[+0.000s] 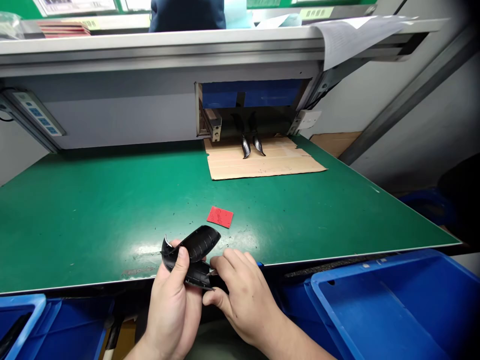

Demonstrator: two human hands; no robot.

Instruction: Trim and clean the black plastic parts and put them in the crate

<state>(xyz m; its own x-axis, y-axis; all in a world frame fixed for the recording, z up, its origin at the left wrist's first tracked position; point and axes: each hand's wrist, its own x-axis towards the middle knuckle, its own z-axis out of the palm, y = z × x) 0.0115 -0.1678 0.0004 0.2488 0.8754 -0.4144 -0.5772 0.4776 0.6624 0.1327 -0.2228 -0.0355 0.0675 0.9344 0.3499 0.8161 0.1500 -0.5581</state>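
My left hand (172, 305) is closed around two curved glossy black plastic parts (197, 245) stacked together, thumb pressed on top, at the near edge of the green table (93, 210). My right hand (240, 295) pinches the lower part's right end with fingertips and thumb. A small red card (219, 217) lies on the table just beyond the parts.
A cardboard sheet (262, 160) lies at the back under an opening in the grey shelf unit, with two black curved parts (251, 145) on it. Blue bins sit below the table edge at right (375, 310) and left (18, 320). Another person in dark clothing (187, 15) stands behind the shelf.
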